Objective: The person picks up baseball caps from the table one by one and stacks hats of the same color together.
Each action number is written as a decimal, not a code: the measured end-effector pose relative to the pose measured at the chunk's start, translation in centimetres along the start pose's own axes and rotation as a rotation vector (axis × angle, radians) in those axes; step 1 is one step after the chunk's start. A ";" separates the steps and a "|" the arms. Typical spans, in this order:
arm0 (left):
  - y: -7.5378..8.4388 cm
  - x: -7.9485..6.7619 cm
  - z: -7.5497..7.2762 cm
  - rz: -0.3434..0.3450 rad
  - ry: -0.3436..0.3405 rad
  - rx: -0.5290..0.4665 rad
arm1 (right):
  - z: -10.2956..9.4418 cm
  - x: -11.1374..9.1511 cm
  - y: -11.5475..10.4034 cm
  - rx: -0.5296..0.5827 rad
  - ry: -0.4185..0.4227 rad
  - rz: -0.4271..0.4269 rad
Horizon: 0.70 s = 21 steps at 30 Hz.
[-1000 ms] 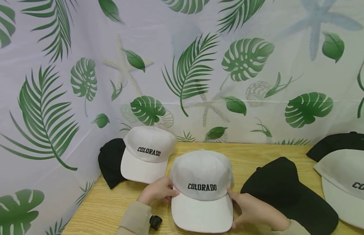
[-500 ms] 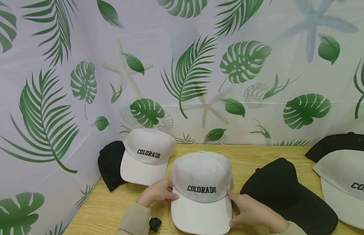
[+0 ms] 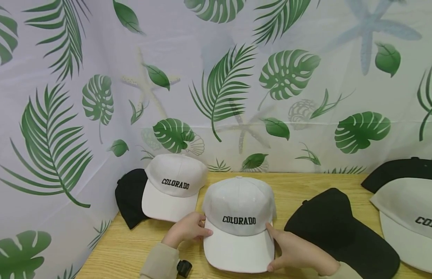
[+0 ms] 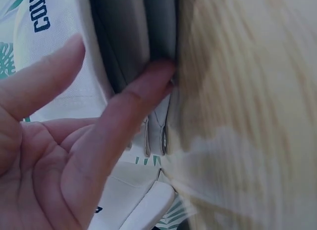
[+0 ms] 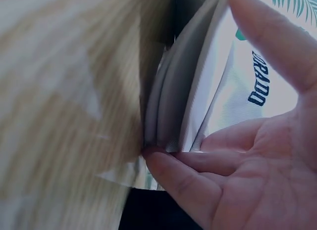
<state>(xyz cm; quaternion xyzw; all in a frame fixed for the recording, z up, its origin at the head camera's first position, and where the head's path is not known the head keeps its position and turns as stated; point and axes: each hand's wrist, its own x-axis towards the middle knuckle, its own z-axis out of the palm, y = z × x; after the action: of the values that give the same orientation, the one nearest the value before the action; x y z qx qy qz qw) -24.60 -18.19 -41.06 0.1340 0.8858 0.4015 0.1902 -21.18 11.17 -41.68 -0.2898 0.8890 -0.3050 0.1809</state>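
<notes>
A white baseball cap (image 3: 238, 197) with black COLORADO lettering sits front centre in the head view, peak towards me. My left hand (image 3: 188, 230) holds its left side, thumb by the peak's corner. On the other side my right hand (image 3: 299, 248) grips the edge, one fingertip at the crown seam and the thumb at the peak's rim. Both wrist views show several peaks (image 5: 171, 101) layered under the top one, so caps are nested. Fingers (image 4: 133, 91) of the left hand reach the lower layers, close to the wooden table (image 4: 247, 91).
Left behind stands another white COLORADO cap (image 3: 175, 178), overlapping a black cap (image 3: 130, 195). Right of my right hand lies a black cap (image 3: 334, 228). A light COLORADO cap (image 3: 407, 217) and a black one (image 3: 404, 172) sit farther right. A leaf-printed cloth (image 3: 202, 77) hangs behind the table.
In the last half second the centre cap has shifted slightly up and away in the head view, both hands keeping their hold. The other caps have stayed put; the head view has shifted slightly.
</notes>
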 end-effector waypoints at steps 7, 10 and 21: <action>0.1 0.0 0.0 0.014 0.000 0.018 | 0.1 0.0 0.0 -0.005 0.002 -0.009; 0.1 0.0 0.0 0.018 0.004 0.032 | 0.1 0.0 0.0 -0.002 0.003 -0.010; 0.0 0.0 0.0 0.024 0.010 0.038 | -0.7 -0.6 -1.2 -0.039 0.119 0.124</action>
<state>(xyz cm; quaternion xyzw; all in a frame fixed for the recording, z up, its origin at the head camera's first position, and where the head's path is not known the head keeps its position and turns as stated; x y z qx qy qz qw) -24.61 -18.15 -41.09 0.1462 0.8926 0.3875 0.1782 -20.59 11.02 -40.30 -0.2188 0.9202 -0.2925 0.1406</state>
